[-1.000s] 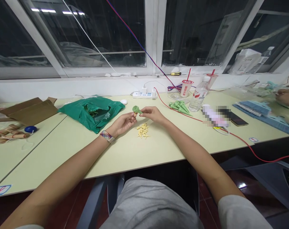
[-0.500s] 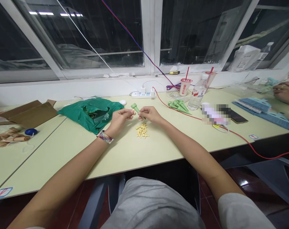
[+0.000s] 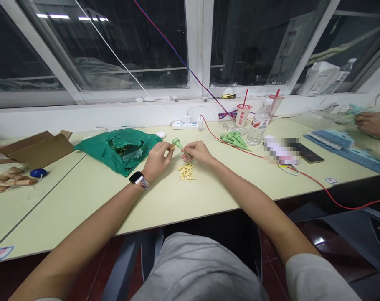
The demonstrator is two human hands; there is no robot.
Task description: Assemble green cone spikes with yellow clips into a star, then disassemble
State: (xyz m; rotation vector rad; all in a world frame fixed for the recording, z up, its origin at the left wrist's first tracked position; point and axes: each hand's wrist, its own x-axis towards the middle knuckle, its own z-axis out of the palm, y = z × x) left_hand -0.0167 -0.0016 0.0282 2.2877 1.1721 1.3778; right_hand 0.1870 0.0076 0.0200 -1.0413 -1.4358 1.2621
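Observation:
My right hand [image 3: 196, 152] holds a light green cone-shaped piece [image 3: 177, 143] by its narrow part, its wide end tilted up to the left. My left hand [image 3: 159, 158], with a watch on the wrist, pinches a small yellow piece [image 3: 173, 147] beside the wide end of the green piece. Whether the two pieces touch is too small to tell. Just below my hands, a pile of small yellow pieces [image 3: 186, 172] lies on the table [image 3: 177, 205]. Several more green cones [image 3: 235, 139] lie together to the right.
A torn green bag [image 3: 115, 146] lies left of my hands, beyond it cardboard [image 3: 36, 150] and wooden parts [image 3: 16, 180]. At right are a bottle [image 3: 258, 127], cups, a red cable, a phone [image 3: 310, 154], blue brushes [image 3: 343, 146] and another person's hand [image 3: 370, 121].
My left wrist has turned, bringing the watch face into view. The wide end of the green piece has shifted slightly left and down. The other person's hand has moved slightly left.

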